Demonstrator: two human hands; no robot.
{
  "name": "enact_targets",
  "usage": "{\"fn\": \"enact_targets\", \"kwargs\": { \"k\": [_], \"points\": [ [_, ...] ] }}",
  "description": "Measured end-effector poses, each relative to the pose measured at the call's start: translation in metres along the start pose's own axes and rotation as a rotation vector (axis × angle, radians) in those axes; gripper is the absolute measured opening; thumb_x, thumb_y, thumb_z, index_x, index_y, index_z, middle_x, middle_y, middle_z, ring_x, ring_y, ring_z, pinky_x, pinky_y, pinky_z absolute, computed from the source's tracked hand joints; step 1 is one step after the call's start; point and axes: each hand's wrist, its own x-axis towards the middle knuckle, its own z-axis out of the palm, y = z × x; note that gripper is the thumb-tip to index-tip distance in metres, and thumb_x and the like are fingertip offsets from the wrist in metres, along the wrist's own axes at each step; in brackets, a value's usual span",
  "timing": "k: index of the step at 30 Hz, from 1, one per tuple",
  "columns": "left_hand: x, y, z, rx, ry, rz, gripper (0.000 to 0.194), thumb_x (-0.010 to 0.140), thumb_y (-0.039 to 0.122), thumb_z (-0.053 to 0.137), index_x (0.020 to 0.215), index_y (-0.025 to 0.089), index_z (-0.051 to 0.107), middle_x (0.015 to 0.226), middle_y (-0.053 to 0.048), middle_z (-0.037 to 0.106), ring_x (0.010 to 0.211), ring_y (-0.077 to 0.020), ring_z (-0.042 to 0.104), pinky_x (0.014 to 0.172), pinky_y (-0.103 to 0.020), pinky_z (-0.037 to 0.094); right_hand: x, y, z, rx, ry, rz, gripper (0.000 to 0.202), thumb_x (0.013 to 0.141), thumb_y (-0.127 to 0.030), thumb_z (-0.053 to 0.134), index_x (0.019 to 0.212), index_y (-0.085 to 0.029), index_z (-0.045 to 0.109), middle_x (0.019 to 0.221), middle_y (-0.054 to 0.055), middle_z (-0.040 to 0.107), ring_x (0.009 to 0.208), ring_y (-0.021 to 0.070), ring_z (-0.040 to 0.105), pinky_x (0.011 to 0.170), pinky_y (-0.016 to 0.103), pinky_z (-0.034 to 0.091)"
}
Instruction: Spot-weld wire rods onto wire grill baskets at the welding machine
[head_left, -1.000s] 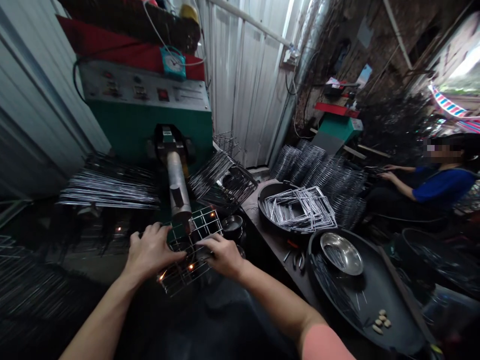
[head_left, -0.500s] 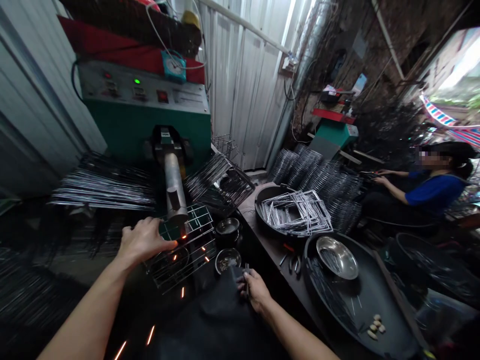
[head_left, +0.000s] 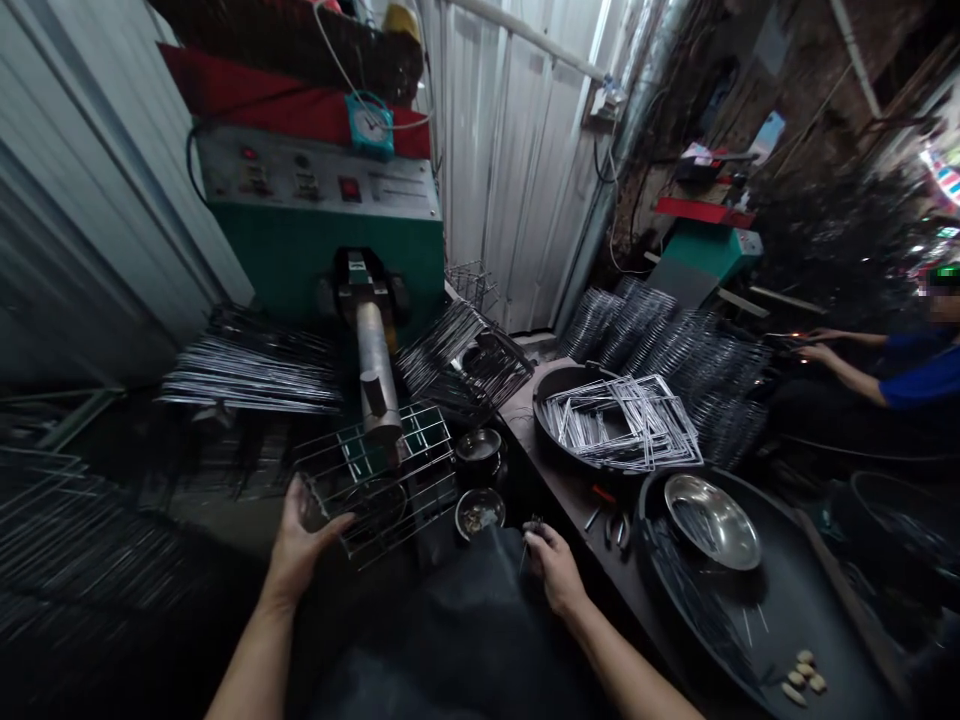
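My left hand (head_left: 304, 545) grips the near left corner of a wire grid (head_left: 397, 510), thumb on one side and fingers on the other. The grid lies tilted under the round metal arm (head_left: 377, 375) of a green welding machine (head_left: 330, 245). Low in the middle, my right hand (head_left: 553, 565) is closed around several short thin metal wires (head_left: 531, 540), close to the dark apron (head_left: 450, 620). Between the grid and my right hand sits a small metal bowl (head_left: 480, 513) with small pieces in it; another bowl (head_left: 478, 445) stands behind it.
Wire frames (head_left: 622, 425) fill a black basin at right. Pliers (head_left: 619, 530) lie on the bench edge. A large black tray (head_left: 817, 590) holds a steel bowl (head_left: 712, 520). Stacked wire racks (head_left: 251, 370) stand left of the machine. A person in blue (head_left: 919, 375) sits far right.
The orange sparks are gone and the green light is off. My left hand has shifted down along the grid, to its near left corner. The view has turned left.
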Motion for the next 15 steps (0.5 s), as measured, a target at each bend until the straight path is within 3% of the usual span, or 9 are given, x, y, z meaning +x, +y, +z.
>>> {"fn": "enact_targets", "kwargs": {
  "k": [3,6,8,11,15],
  "points": [
    [0.005,0.004,0.010,-0.198,0.030,-0.033,0.112,0.054,0.055,0.083,0.148,0.024,0.032,0.154,-0.019,0.043,0.144,-0.0363,0.040,0.119,-0.052,0.034,-0.008,0.020,-0.009,-0.423,-0.105,-0.271,0.022,0.073,-0.041,0.075,0.080,-0.020,0.074,0.082,0.007,0.073,0.081,0.0229,0.068,0.076,0.033,0.052],
    [0.006,0.010,0.005,-0.234,0.035,-0.031,0.104,0.050,0.055,0.085,0.139,0.023,0.041,0.146,-0.018,0.051,0.138,-0.0364,0.047,0.116,-0.054,0.038,-0.015,0.015,-0.011,-0.747,-0.248,-0.371,0.014,0.081,-0.026,0.064,0.082,-0.020,0.076,0.087,0.010,0.076,0.085,0.0245,0.071,0.080,0.034,0.053],
    [-0.002,0.012,-0.006,-0.226,0.015,-0.011,0.103,0.050,0.056,0.085,0.138,0.024,0.043,0.144,-0.017,0.052,0.137,-0.0368,0.048,0.114,-0.055,0.040,-0.019,-0.008,0.000,-0.887,-0.372,-0.417,0.018,0.080,-0.017,0.062,0.088,-0.020,0.077,0.092,0.010,0.077,0.089,0.0236,0.072,0.082,0.033,0.053],
    [-0.023,0.019,-0.026,-0.143,-0.043,0.060,0.105,0.050,0.055,0.087,0.140,0.024,0.041,0.145,-0.017,0.051,0.138,-0.0384,0.046,0.115,-0.057,0.039,-0.030,-0.058,0.037,-0.917,-0.583,-0.518,0.029,0.078,-0.013,0.066,0.103,-0.023,0.075,0.101,0.006,0.077,0.092,0.0199,0.071,0.085,0.029,0.051],
    [-0.047,0.048,-0.041,0.222,-0.144,0.258,0.099,0.055,0.059,0.083,0.140,0.024,0.045,0.143,-0.015,0.053,0.136,-0.0384,0.048,0.114,-0.059,0.038,-0.038,-0.113,0.095,-0.814,-0.755,-0.471,0.024,0.078,-0.016,0.072,0.102,-0.020,0.074,0.092,0.000,0.075,0.085,0.0153,0.068,0.075,0.022,0.049]
  ]
}}
